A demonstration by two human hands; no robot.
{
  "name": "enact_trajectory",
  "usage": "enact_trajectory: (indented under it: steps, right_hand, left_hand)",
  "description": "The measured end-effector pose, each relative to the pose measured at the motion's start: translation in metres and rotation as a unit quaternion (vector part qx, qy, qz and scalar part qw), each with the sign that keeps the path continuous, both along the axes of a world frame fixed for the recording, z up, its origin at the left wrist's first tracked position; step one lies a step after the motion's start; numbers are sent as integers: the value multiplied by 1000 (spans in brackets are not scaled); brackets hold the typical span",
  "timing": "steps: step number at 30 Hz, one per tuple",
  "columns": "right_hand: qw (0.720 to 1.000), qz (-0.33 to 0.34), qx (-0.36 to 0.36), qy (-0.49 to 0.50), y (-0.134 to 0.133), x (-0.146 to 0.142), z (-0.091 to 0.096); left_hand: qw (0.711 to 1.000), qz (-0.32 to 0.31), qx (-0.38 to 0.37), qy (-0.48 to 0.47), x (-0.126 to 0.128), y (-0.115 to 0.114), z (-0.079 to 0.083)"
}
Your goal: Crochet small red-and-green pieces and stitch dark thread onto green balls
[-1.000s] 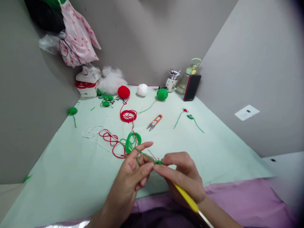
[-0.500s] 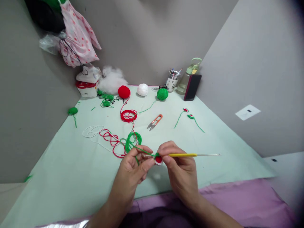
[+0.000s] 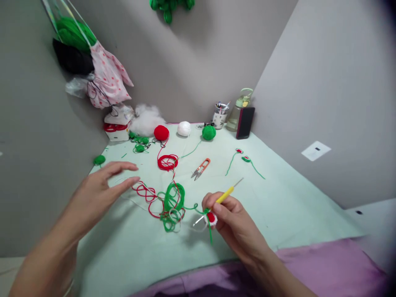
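Observation:
Between the thumb and fingers of my right hand (image 3: pixel 236 220) is a yellow-handled crochet hook (image 3: pixel 225 194), tilted with one metal end up to the right and the other down to the left. The same hand pinches a small crocheted piece (image 3: pixel 211 218), red in the middle with a white edge and green stitches on top. Green yarn runs from it to a loose green coil (image 3: pixel 173 197) on the table. My left hand (image 3: pixel 99 196) is raised at the left, thumb and fingers apart with nothing between them, above red loops of yarn (image 3: pixel 145 190).
Orange thread snips (image 3: pixel 201 169) lie mid-table. Behind them are red (image 3: pixel 161 133), white (image 3: pixel 184 128) and green yarn balls (image 3: pixel 208 133). Two small finished-looking pieces (image 3: pixel 246 159) lie right. A phone (image 3: pixel 245 123), bottle (image 3: pixel 234 118), pen cup (image 3: pixel 220 116) and white stuffing (image 3: pixel 147 119) line the wall.
My left hand has let go of the green yarn and moved left, its fingers spreading. My right hand keeps the hook and piece, the hook now tilted. The view has tipped upward.

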State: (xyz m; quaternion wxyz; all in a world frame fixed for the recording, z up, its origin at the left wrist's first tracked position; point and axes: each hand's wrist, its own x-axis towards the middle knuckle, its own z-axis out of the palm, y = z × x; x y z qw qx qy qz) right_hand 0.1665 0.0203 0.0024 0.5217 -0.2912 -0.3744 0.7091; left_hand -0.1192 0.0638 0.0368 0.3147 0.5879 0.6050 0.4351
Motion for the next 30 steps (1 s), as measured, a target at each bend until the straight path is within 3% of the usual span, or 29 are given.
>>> enact_trajectory:
  steps: [2,3,5,6,9,11,13,15,17,19,20,21,23,25,26,27,28,30]
  right_hand:
    - [1000,3,5,2,1,-1,2]
    - [1000,3,10,3,2,-2,3]
    - [1000,1,20,3,2,-3,6]
    - [1000,-1,22,2,2,-3,7]
    - [1000,0,18,4,1,-3,9]
    - [1000,2,13,11,1,-3,8]
    - [1000,6,14,23,1,-4,6]
    - [999,13,17,34,1,-4,5]
    - [999,19,25,41,2,-4,4]
    - [998,20,35,42,3,-4,5]
    - [998,18,40,41,3,-4,5]
    - [998,17,44,42,3,-4,5]
    - [998,14,52,44,2,-4,5]
    - [997,10,57,47,1,-4,3]
    - [997,7,59,48,1,-4,3]
    - [997,1,61,48,0,-4,2]
    - [997,-7,64,47,0,-5,1]
    - [996,-35,75,43,0,-7,0]
  left_hand:
    - [998,41,50,-24,14,0,-1]
    - [993,19,64,-94,25,-4,-2]
    - [971,-91,22,-222,53,-15,-4]
    - [951,-150,-16,-270,67,-22,-5]
    - [889,-236,-94,-380,95,-36,-6]
    - [839,-270,-118,-457,100,-38,-5]
    - [803,-264,-118,-521,99,-37,-4]
    - [808,-216,-85,-541,99,-35,-5]
    - [849,-168,-50,-498,101,-34,-8]
    - [877,-169,-52,-447,106,-35,-11]
    - [874,-186,-68,-444,107,-37,-11]
    - [856,-206,-92,-466,107,-38,-9]
    - [787,-233,-128,-556,102,-42,-2]
    - [724,-217,-124,-643,93,-47,8]
    - [716,-190,-94,-665,89,-49,13]
    - [732,-153,-52,-662,86,-52,17]
    - [769,-119,9,-629,84,-53,19]
    - [865,-88,126,-478,86,-55,16]
